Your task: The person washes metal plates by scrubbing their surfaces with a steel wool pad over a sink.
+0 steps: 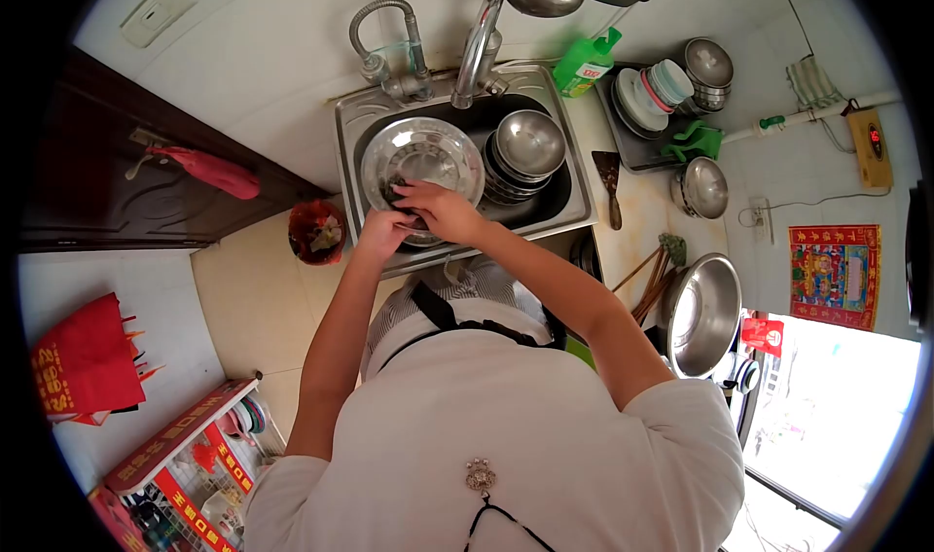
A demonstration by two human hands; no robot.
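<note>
A shiny metal basin (428, 143) sits in the left part of the steel sink (576, 178), tilted toward me. At its near left rim, my left hand (386, 232) is closed with the fingers at the edge. My right hand (446, 213) reaches over the near side of the basin, its fingers curled down against the inner wall. A small dark thing (394, 191) shows by the right fingertips; its kind is unclear. Right of the basin, also in the sink, stands a stack of metal bowls (530, 145).
Two faucets (477, 51) rise behind the sink. On the right counter are a green detergent bottle (587, 63), a tray with stacked bowls (642, 100), a spatula (607, 182) and a large steel basin (705, 316). A red-lined bin (316, 233) stands on the floor at left.
</note>
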